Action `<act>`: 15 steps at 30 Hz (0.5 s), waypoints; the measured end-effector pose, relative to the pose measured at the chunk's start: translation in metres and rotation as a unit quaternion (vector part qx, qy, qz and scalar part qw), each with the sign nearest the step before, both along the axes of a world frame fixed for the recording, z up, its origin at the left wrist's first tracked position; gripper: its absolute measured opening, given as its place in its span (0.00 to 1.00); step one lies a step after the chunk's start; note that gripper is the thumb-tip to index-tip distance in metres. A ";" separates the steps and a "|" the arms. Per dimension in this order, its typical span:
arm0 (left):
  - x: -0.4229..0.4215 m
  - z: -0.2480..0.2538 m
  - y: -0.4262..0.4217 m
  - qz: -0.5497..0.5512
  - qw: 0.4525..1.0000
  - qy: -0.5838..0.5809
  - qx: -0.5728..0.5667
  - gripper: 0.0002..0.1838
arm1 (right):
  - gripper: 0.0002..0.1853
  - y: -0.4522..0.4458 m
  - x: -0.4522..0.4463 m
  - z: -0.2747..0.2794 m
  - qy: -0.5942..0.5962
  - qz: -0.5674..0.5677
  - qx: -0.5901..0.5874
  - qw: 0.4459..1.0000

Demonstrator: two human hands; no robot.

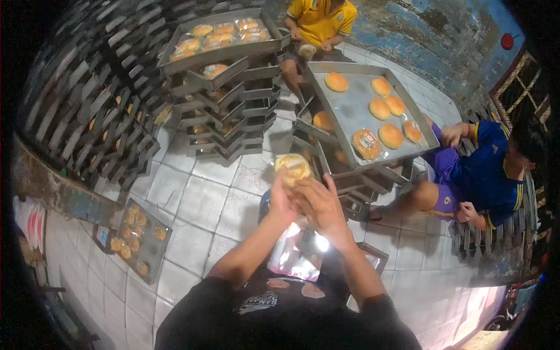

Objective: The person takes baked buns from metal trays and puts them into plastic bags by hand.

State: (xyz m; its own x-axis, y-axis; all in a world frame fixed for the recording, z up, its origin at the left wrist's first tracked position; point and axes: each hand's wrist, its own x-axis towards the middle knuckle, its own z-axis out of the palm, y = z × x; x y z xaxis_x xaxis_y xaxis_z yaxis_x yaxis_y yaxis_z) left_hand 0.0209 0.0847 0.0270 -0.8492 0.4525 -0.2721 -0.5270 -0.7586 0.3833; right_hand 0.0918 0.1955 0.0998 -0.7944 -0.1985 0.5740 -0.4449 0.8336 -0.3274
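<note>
A round bun (293, 167) in clear plastic wrap is held up in front of me. My left hand (282, 202) is closed around its near side. My right hand (319, 205) presses against the bun and the left hand, its fingers bent together and partly hiding the wrapper's end. On my lap, below the wrists, lies a stack of shiny clear plastic bags (296, 251). To the right of the bun, a metal tray (356, 99) carries several bare golden buns (391, 136) and a wrapped bun with a printed label (366, 144).
Zigzag-sided trays are stacked at the left, topped by a tray (175, 61) of wrapped buns. Another tray (153, 265) of wrapped buns lies on the tiled floor (192, 204). A person in yellow (318, 26) sits beyond; another in dark blue (487, 157) sits at the right.
</note>
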 end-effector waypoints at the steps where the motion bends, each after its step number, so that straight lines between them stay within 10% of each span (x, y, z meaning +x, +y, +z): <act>1: -0.006 0.008 -0.004 -0.018 0.999 -0.034 0.025 0.32 | 0.18 -0.001 0.007 -0.006 -0.074 0.024 -0.072 0.994; 5: -0.020 -0.008 -0.001 -0.060 0.995 -0.074 0.038 0.37 | 0.08 -0.005 0.012 -0.036 -0.274 0.102 -0.233 0.928; 7: -0.035 -0.024 -0.009 -0.057 0.996 -0.060 0.021 0.36 | 0.05 -0.012 0.040 -0.013 -0.423 0.347 -0.373 0.749; 11: -0.034 -0.024 -0.047 -0.004 1.000 -0.015 -0.007 0.31 | 0.11 -0.003 0.055 0.020 -0.544 0.179 -0.322 0.754; 12: -0.020 -0.019 -0.051 -0.047 0.998 -0.010 0.041 0.30 | 0.17 -0.002 0.043 -0.019 -0.312 0.043 -0.361 0.878; 15: 0.026 0.016 -0.057 -0.196 0.978 -0.065 0.031 0.26 | 0.19 -0.004 0.035 -0.024 0.007 -0.044 -0.142 0.989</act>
